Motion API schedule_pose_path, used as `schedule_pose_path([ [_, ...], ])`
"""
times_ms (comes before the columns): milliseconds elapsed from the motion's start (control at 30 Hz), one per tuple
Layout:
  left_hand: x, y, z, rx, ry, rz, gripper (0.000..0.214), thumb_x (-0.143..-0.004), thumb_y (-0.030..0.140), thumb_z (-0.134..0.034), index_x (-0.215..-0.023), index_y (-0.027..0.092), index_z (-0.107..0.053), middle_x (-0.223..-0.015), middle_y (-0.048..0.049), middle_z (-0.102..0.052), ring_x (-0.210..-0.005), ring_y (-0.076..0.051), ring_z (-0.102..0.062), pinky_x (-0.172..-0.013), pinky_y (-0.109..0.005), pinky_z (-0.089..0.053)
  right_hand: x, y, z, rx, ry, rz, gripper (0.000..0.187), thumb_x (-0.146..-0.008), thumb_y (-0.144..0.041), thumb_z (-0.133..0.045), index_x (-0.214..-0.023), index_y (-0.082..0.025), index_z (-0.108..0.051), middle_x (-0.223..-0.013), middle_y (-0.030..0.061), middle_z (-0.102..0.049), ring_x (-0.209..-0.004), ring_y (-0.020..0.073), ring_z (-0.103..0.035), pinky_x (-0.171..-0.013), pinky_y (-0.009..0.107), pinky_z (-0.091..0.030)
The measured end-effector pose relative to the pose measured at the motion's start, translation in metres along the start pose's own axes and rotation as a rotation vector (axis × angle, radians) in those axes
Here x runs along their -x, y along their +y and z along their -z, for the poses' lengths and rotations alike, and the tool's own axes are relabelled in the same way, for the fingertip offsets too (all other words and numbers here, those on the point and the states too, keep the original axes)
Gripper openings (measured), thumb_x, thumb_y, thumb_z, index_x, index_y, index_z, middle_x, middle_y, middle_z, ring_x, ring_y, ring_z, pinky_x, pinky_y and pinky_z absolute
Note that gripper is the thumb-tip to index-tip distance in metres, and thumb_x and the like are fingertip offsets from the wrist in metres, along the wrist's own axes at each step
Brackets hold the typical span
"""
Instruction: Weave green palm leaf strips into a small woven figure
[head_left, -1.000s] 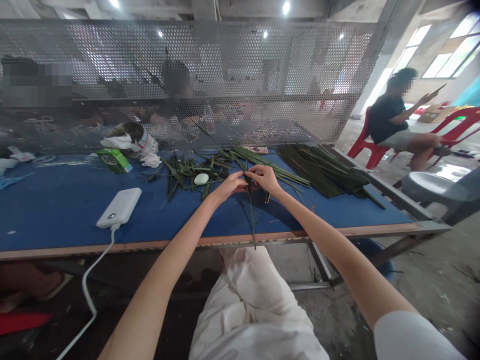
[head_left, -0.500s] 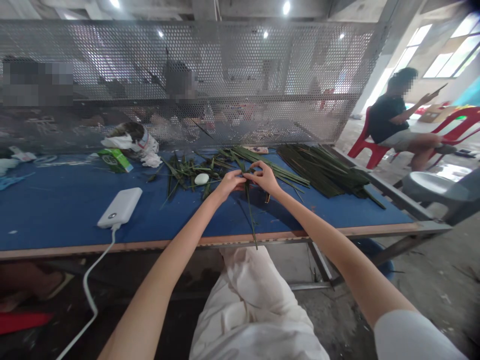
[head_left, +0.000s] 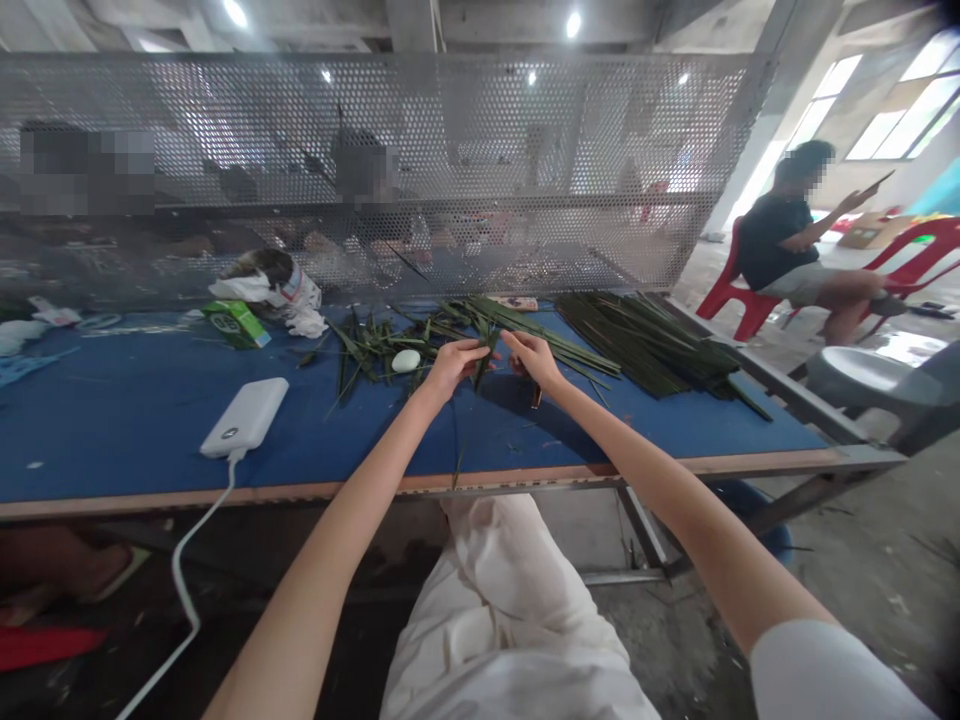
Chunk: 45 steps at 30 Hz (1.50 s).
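Observation:
My left hand (head_left: pixel 452 368) is closed on a piece of green leaf strips (head_left: pixel 484 365), pinched between thumb and fingers above the table. A thin strip hangs from it toward the front edge. Just to the right, my right hand (head_left: pixel 531 362) has its fingers curled. What it holds, if anything, is too small to make out. Below its palm a small brownish object (head_left: pixel 535 397) shows; whether the hand holds it I cannot tell. Left of my left hand lies a pale egg-shaped thing (head_left: pixel 406 361) among loose leaf pieces (head_left: pixel 365 350).
Long dark leaves (head_left: pixel 645 340) lie in a pile at the right of the blue table (head_left: pixel 360 440). A white power bank (head_left: pixel 246 415) with a cable, a green box (head_left: pixel 236 325) and a crumpled bag (head_left: pixel 289 290) are on the left. A perforated metal screen (head_left: pixel 480 150) stands behind; a person (head_left: pixel 787 230) sits at right.
My hands have come slightly apart, the right one leaving the leaf strips held by the left. The leaf piece has turned, and its hanging strip has swung left.

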<state>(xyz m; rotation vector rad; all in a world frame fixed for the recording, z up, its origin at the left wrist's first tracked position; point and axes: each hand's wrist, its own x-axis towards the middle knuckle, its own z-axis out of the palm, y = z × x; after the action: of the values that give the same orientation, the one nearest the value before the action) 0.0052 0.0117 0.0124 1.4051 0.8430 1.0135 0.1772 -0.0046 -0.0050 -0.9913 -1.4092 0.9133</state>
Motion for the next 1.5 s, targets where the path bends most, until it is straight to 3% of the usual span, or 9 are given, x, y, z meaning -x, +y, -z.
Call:
schedule_pose_path([
  [100,0.001,0.000,-0.002,-0.071,-0.020,0.000,0.022,-0.067,0.031,-0.074,-0.078,0.012,-0.072,-0.086,-0.0093,-0.074,-0.064,-0.015,-0.064,-0.066,-0.027,-0.050,-0.003,0.002,0.002,-0.091,0.076,0.006,0.065,-0.075,-0.067,-0.061,-0.118,-0.018,-0.057,-0.053,-0.0041,-0.049,-0.043,0.0099,-0.042,-0.043,0.023,-0.033],
  [167,0.002,0.000,-0.002,-0.108,-0.026,0.001,0.021,-0.068,0.031,-0.073,-0.076,0.012,-0.071,-0.086,-0.0094,-0.074,-0.062,-0.014,-0.063,-0.066,-0.027,-0.051,-0.004,0.003,0.003,-0.092,0.108,0.010,0.071,-0.076,-0.066,-0.061,-0.127,-0.018,-0.053,-0.058,-0.0035,-0.051,-0.043,0.0090,-0.041,-0.043,0.023,-0.033],
  [333,0.003,0.002,-0.004,-0.131,-0.032,0.016,0.019,-0.069,0.029,-0.071,-0.079,0.012,-0.070,-0.085,-0.0092,-0.074,-0.061,-0.015,-0.063,-0.066,-0.028,-0.051,-0.004,0.004,0.004,-0.064,0.106,0.057,0.075,-0.079,-0.064,-0.059,-0.139,-0.021,-0.043,-0.070,-0.0001,-0.055,-0.045,0.0093,-0.043,-0.044,0.025,-0.036],
  [533,0.004,0.003,-0.005,-0.123,-0.028,-0.005,0.020,-0.070,0.028,-0.070,-0.082,0.012,-0.070,-0.083,-0.0083,-0.074,-0.059,-0.014,-0.063,-0.067,-0.028,-0.052,-0.001,-0.001,0.003,0.025,0.120,0.192,0.080,-0.085,-0.066,-0.052,-0.150,-0.032,-0.023,-0.098,0.0078,-0.060,-0.060,0.0146,-0.057,-0.053,0.029,-0.046],
  [767,0.001,-0.004,-0.002,-0.122,-0.120,-0.006,0.019,-0.069,0.022,-0.069,-0.085,0.012,-0.073,-0.082,-0.0071,-0.074,-0.058,-0.014,-0.063,-0.067,-0.029,-0.054,-0.001,-0.016,0.016,0.075,0.156,0.287,0.084,-0.087,-0.072,-0.042,-0.153,-0.039,-0.002,-0.129,0.0134,-0.050,-0.083,0.0217,-0.065,-0.064,0.034,-0.052],
  [900,0.001,-0.004,-0.001,-0.138,-0.164,-0.025,0.020,-0.069,0.025,-0.072,-0.084,0.011,-0.073,-0.086,-0.0097,-0.074,-0.059,-0.014,-0.064,-0.065,-0.028,-0.054,-0.007,-0.015,0.023,0.119,0.193,0.283,0.083,-0.085,-0.079,-0.030,-0.152,-0.038,-0.005,-0.133,0.0140,-0.048,-0.093,0.0244,-0.066,-0.069,0.035,-0.054],
  [1067,0.004,-0.002,-0.002,-0.147,-0.226,-0.010,0.023,-0.069,0.028,-0.073,-0.086,0.011,-0.074,-0.086,-0.0115,-0.074,-0.057,-0.014,-0.063,-0.063,-0.028,-0.053,-0.011,-0.015,0.024,0.129,0.235,0.195,0.087,-0.085,-0.081,-0.021,-0.152,-0.026,-0.016,-0.127,0.0166,-0.056,-0.104,0.0261,-0.064,-0.081,0.036,-0.054],
  [1300,-0.001,-0.011,0.001,-0.174,-0.260,0.057,0.022,-0.068,0.024,-0.073,-0.085,0.010,-0.074,-0.082,-0.0115,-0.074,-0.057,-0.015,-0.063,-0.062,-0.028,-0.053,-0.017,-0.025,0.048,0.374,0.421,0.500,0.076,-0.091,-0.071,-0.021,-0.154,-0.030,-0.019,-0.152,0.0087,-0.032,-0.141,0.0278,-0.030,-0.111,0.049,-0.030],
  [1500,-0.002,-0.011,0.002,-0.157,-0.198,0.069,0.020,-0.067,0.025,-0.075,-0.081,0.011,-0.073,-0.084,-0.0119,-0.074,-0.058,-0.016,-0.064,-0.065,-0.030,-0.053,-0.028,0.002,0.055,0.214,0.312,0.258,0.076,-0.090,-0.072,-0.025,-0.151,-0.027,-0.028,-0.153,0.0083,-0.031,-0.141,0.0251,-0.029,-0.113,0.046,-0.028],
])
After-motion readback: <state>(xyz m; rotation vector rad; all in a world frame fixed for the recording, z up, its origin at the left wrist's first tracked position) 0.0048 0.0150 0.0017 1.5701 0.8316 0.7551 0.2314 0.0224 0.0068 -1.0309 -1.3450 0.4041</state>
